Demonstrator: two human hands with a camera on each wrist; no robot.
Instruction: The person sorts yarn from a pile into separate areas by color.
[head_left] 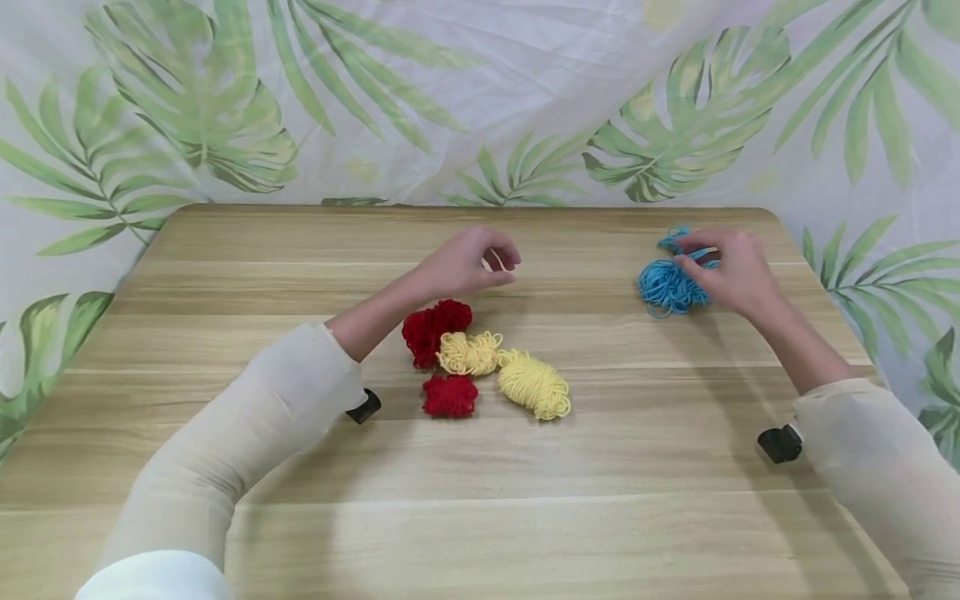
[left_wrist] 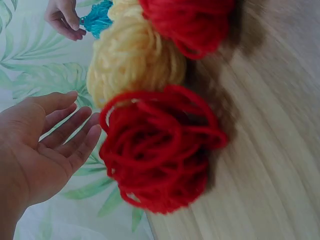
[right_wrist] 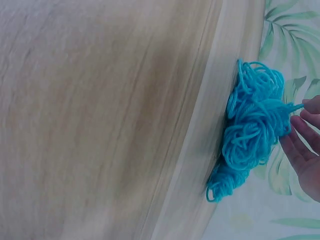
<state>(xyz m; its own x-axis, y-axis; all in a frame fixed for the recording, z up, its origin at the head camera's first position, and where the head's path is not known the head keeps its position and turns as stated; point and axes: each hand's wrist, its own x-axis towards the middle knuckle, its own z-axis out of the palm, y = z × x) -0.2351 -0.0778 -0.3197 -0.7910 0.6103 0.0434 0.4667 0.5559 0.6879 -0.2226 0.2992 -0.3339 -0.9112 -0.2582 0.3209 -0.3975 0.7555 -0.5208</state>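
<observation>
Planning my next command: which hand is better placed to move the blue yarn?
Probably the right hand: it's at the blue yarn and apparently pinching it. The left hand holds nothing and hangs nearer the red yarn.

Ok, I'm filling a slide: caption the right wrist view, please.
The right grip pinches bunched blue yarn on a wood-grain table, leaf-print cloth behind.

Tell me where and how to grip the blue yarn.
Probably round its bulky near clump, from above and the left: the blue yarn bunches thickest there, in loose loops, and the right hand is at its right side, pinching a strand.
</observation>
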